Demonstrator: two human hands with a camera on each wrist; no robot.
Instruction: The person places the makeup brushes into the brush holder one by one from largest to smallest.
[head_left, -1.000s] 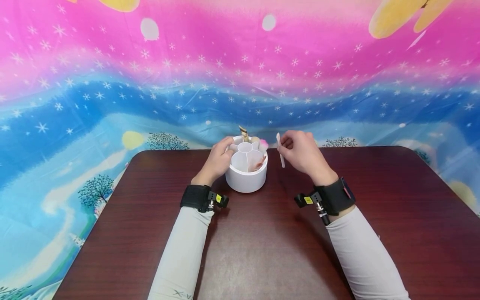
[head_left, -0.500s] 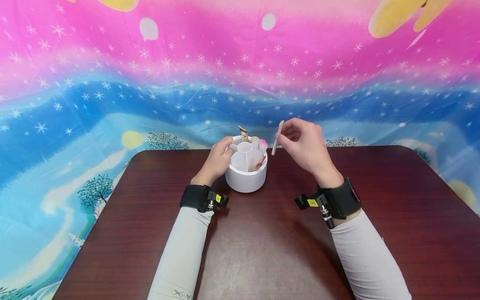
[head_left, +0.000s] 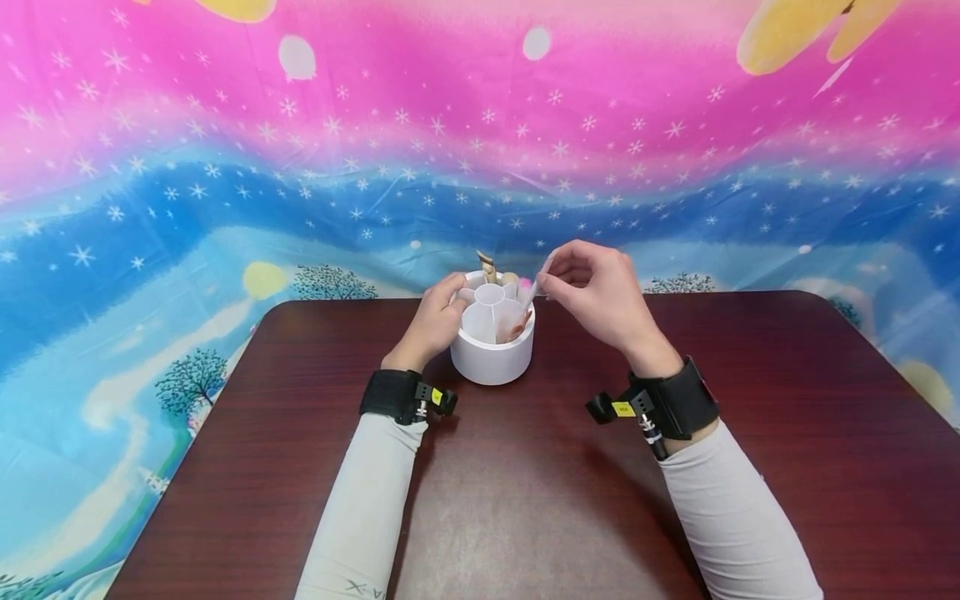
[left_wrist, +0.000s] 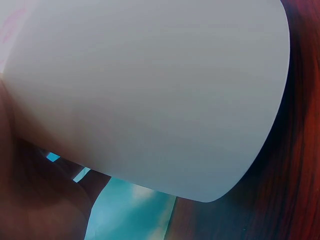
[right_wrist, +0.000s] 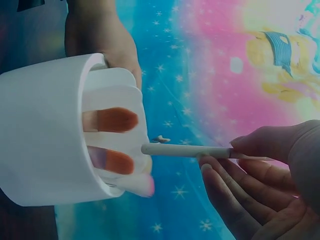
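Note:
A round white brush holder with several inner compartments stands on the table. My left hand grips its left rim. Between thumb and fingers, my right hand pinches a slim white round-handled stick; its far end is mostly hidden by the fingers. The stick slants downward, and its lower end overlaps the holder's right compartment in the head view. Two makeup brushes with orange-brown bristles show inside the holder in the right wrist view. Beside them is a white brush with a pink tip.
Something gold-coloured sticks up at the holder's back. The dark reddish wooden table has rounded far corners. A pink and blue printed cloth hangs right behind its far edge.
My right hand has lifted and then moved left with the white stick, from beside the holder to its right rim, tilting the stick on the way. The left hand and holder have stayed put.

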